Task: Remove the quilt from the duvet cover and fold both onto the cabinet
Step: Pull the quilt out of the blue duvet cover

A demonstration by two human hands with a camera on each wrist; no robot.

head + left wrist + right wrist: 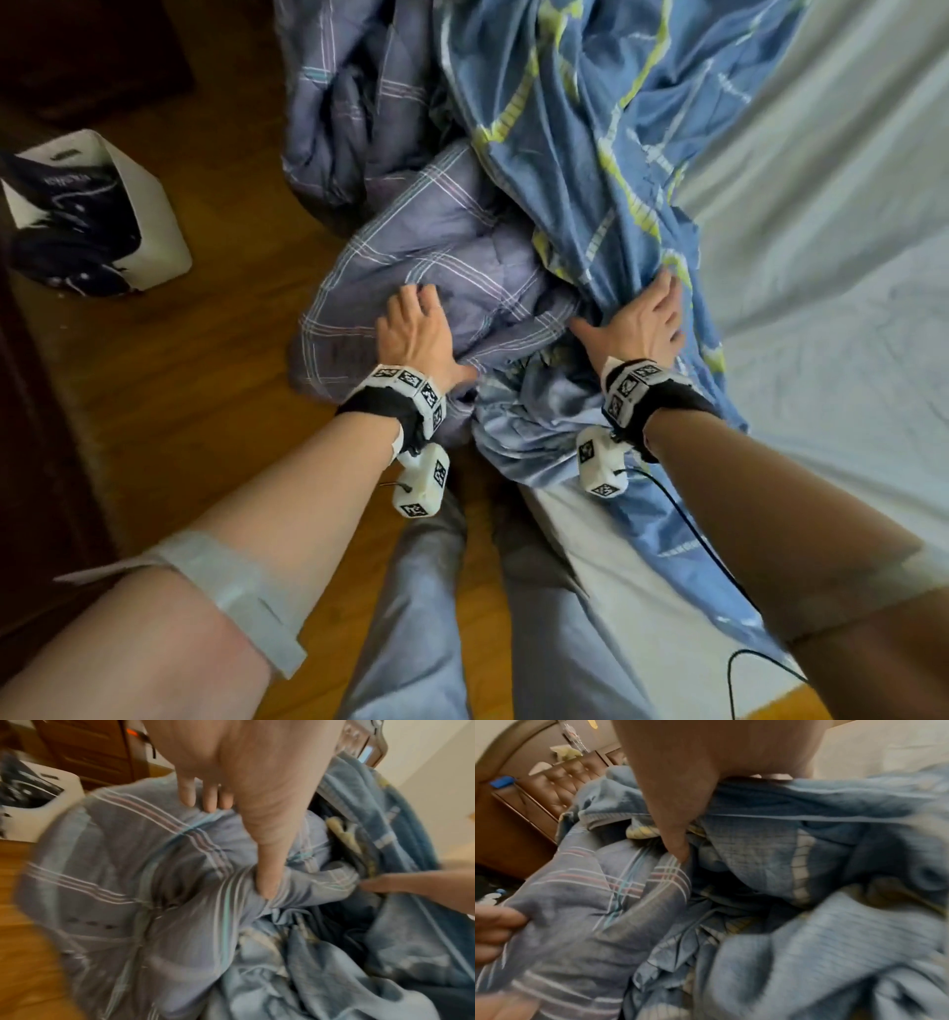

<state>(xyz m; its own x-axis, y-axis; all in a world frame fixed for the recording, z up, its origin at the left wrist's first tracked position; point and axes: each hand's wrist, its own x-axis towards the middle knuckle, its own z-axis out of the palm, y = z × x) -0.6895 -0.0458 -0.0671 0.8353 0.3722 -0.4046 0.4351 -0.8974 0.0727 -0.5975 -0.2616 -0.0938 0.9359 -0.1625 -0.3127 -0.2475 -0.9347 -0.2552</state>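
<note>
The quilt [436, 267], grey-purple with a pale plaid, bulges out over the floor at the bed's edge. My left hand [416, 334] grips it: fingers curl over the bulge and the thumb [267, 882] digs into a fold of the quilt [115, 862]. The blue duvet cover [590, 128], patterned in yellow-green, lies bunched on the bed to the right. My right hand [642, 318] clutches a gather of it beside the opening. In the right wrist view its thumb [677, 845] dips between the cover [808, 841] and the quilt [577, 892]; its fingers are hidden.
A white bin [154, 205] lined with a dark bag stands on the wooden floor [205, 411] at the left. Dark furniture [31, 411] runs along the left edge. The pale bed sheet [821, 257] spreads to the right. A black cable [693, 539] trails from my right wrist.
</note>
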